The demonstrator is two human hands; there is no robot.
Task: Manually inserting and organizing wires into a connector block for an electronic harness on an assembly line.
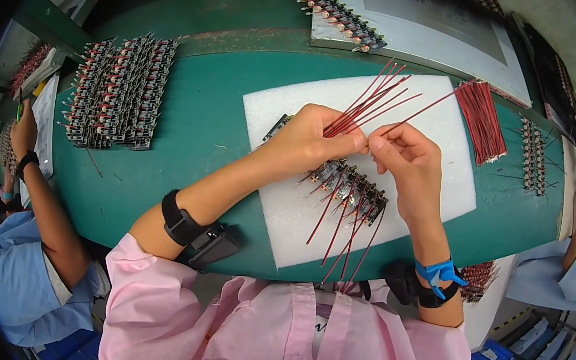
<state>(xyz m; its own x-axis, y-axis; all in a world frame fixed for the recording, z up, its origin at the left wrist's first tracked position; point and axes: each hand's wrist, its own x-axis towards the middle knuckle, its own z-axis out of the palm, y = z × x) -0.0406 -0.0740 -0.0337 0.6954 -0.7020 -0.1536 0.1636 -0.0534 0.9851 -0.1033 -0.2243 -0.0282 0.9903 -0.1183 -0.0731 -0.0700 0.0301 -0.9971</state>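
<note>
You have your left hand [310, 143] above the middle of the white foam sheet [281, 233], its fingers closed around a loose bundle of red wires [368, 103] that fans out toward the sheet's far edge. Your right hand [409, 162] is just beside it, over the same sheet, with thumb and fingertips pinched together on 1 single red wire [429, 110], which slants past the sheet's upper right corner. Your 2 thumbs are close together; whether they touch, you cannot tell from this view.

Below your hands, on the foam sheet, is a row of small circuit boards [352, 188], with several red leads trailing from it toward the sheet's near edge. A dark board piece [276, 127] shows at the sheet's left side, partly hidden by your left hand.

The foam sheet lies on the green tabletop [204, 105]. To the sheet's right, just beside its upper corner, you have a thick pile of red wires [480, 123], and farther right a smaller group of boards [533, 156]. Well to the sheet's left are packed rows of boards [118, 91]. Beyond its far edge, another board row [340, 19] rests partly on a pale panel [421, 34].
</note>
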